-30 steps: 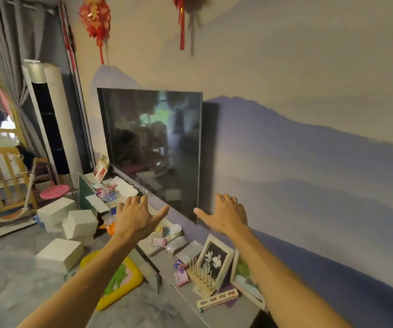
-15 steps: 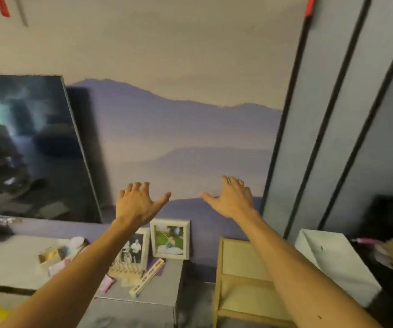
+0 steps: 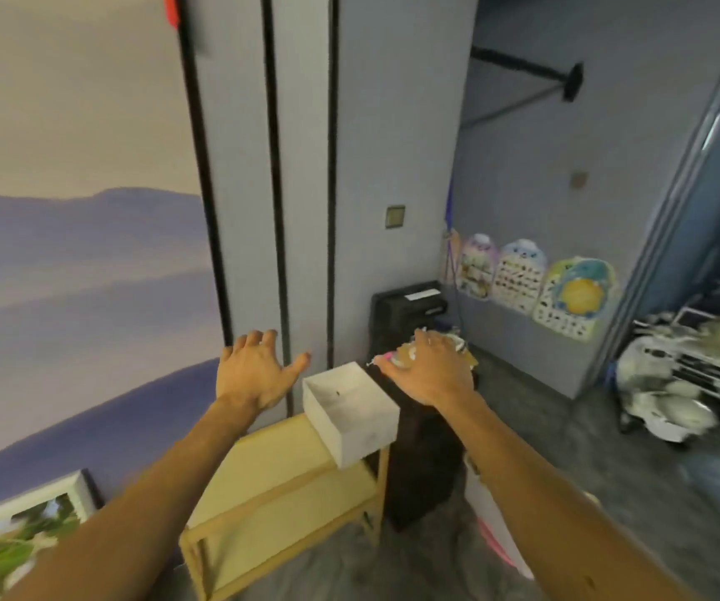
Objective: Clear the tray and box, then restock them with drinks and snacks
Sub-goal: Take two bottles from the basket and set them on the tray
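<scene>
Both splayed, empty: left hand (image 3: 254, 371), right hand (image 3: 431, 375); white box (image 3: 364, 435) between, atop wooden shelf (image 3: 278, 464).

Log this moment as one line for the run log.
left hand: open, holding nothing | right hand: open | white box: on wooden shelf, between the hands, untouched

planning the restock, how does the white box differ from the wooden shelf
The box is white and small; the shelf is pale yellow wood and much larger. The box is an open-topped tub with solid walls; the shelf is an open frame with flat tiers. Both show no drinks or snacks.
</scene>
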`<state>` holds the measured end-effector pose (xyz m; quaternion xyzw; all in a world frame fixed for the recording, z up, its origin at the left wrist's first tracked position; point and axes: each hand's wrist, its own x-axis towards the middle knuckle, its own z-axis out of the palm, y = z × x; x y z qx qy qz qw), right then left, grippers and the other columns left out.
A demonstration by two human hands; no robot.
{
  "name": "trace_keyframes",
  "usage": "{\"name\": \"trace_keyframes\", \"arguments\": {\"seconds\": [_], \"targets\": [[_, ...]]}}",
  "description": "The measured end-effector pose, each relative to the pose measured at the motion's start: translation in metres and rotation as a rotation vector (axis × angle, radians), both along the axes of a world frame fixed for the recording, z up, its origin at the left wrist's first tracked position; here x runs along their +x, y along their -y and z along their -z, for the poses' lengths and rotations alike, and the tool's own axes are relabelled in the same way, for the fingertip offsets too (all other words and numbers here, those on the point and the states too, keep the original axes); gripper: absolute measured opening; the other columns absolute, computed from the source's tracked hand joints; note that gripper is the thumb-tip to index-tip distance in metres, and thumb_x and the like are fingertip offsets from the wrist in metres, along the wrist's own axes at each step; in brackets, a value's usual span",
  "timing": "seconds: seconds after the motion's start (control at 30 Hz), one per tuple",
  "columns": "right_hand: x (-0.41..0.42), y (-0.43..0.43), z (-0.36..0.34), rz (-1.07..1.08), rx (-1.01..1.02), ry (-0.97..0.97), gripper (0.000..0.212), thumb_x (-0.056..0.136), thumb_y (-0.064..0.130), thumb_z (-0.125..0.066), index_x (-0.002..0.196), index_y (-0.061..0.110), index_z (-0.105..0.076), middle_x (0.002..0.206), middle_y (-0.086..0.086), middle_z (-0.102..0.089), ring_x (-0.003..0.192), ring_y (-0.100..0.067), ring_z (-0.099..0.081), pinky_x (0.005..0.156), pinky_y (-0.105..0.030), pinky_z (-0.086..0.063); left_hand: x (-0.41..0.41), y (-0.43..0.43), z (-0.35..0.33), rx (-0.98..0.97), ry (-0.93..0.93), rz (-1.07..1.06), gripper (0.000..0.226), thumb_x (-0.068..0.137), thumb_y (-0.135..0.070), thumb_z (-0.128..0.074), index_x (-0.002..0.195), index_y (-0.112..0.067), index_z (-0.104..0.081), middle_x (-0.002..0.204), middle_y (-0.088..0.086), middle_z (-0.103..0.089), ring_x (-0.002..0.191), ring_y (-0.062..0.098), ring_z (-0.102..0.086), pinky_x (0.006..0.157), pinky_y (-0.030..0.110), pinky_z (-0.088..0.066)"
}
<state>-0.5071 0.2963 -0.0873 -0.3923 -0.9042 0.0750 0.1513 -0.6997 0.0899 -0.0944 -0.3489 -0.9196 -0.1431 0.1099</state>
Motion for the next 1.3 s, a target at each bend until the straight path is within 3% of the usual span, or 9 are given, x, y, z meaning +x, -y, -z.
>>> {"name": "trace_keyframes", "arguments": {"seconds": [0.07,0.3,0.47,0.67,0.87,1.03,1.2,1.3], "targets": [[0.039,-0.036,0.005,0.088,0.003,-0.017,0.116,0.072,0.104,-0.037,0.152,0.021,-0.047,0.154,-0.011,-0.055,0.137,-0.036,-0.054,0.109,-0.055,-0.05,0.027,-0.047,0.0,0.001,0.022,0.076,0.106,0.086,-0.094,-0.017,0.153,-0.018,-0.05,0.151,0.013,-0.056,0.139,0.035,-0.052,0.116,0.053,-0.04],[0.164,-0.121,0.018,0.284,-0.006,0.013,0.116,0.078,0.1,-0.036,0.158,0.017,-0.041,0.16,-0.012,-0.046,0.145,-0.038,-0.044,0.112,-0.054,-0.046,0.119,-0.186,0.014,-0.026,0.019,0.291,0.098,0.091,-0.091,-0.022,0.153,-0.02,-0.049,0.154,0.01,-0.055,0.141,0.034,-0.051,0.117,0.053,-0.04],[0.226,-0.166,0.045,0.391,-0.073,0.058,0.116,0.081,0.098,-0.037,0.161,0.015,-0.035,0.162,-0.013,-0.043,0.147,-0.04,-0.041,0.114,-0.054,-0.043,0.168,-0.263,0.043,-0.081,0.071,0.367,0.125,0.07,-0.105,-0.003,0.155,-0.024,-0.047,0.155,0.009,-0.053,0.139,0.036,-0.051,0.116,0.055,-0.042],[0.277,-0.214,0.087,0.506,-0.174,0.075,0.119,0.077,0.101,-0.037,0.162,0.017,-0.036,0.164,-0.014,-0.042,0.151,-0.04,-0.038,0.117,-0.055,-0.042,0.212,-0.337,0.085,-0.179,0.134,0.462,0.114,0.076,-0.103,-0.019,0.154,-0.025,-0.047,0.157,0.007,-0.052,0.142,0.036,-0.05,0.118,0.056,-0.041],[0.292,-0.277,0.138,0.592,-0.248,0.118,0.129,0.069,0.107,-0.028,0.162,0.018,-0.035,0.164,-0.013,-0.043,0.149,-0.039,-0.042,0.117,-0.058,-0.043,0.218,-0.414,0.124,-0.248,0.179,0.561,0.116,0.078,-0.101,-0.019,0.157,-0.021,-0.046,0.159,0.007,-0.05,0.145,0.031,-0.047,0.119,0.054,-0.038],[0.275,-0.343,0.181,0.614,-0.256,0.143,0.121,0.071,0.105,-0.029,0.16,0.022,-0.039,0.159,-0.008,-0.05,0.143,-0.035,-0.049,0.111,-0.053,-0.048,0.201,-0.495,0.168,-0.275,0.206,0.65,0.112,0.081,-0.1,-0.023,0.156,-0.019,-0.047,0.157,0.008,-0.051,0.144,0.03,-0.049,0.116,0.051,-0.039],[0.24,-0.404,0.23,0.581,-0.269,0.203,0.109,0.078,0.1,-0.041,0.151,0.021,-0.048,0.148,-0.006,-0.059,0.133,-0.031,-0.058,0.099,-0.048,-0.052,0.172,-0.571,0.221,-0.341,0.255,0.677,0.107,0.084,-0.098,-0.025,0.148,-0.018,-0.053,0.144,0.008,-0.058,0.135,0.03,-0.054,0.111,0.05,-0.041],[0.217,-0.432,0.27,0.567,-0.334,0.241,0.11,0.072,0.1,-0.037,0.148,0.021,-0.052,0.144,-0.004,-0.062,0.131,-0.028,-0.06,0.1,-0.047,-0.054,0.159,-0.601,0.254,-0.397,0.256,0.683,0.101,0.083,-0.097,-0.023,0.136,-0.02,-0.06,0.129,0.005,-0.063,0.122,0.029,-0.058,0.103,0.048,-0.043]]}}
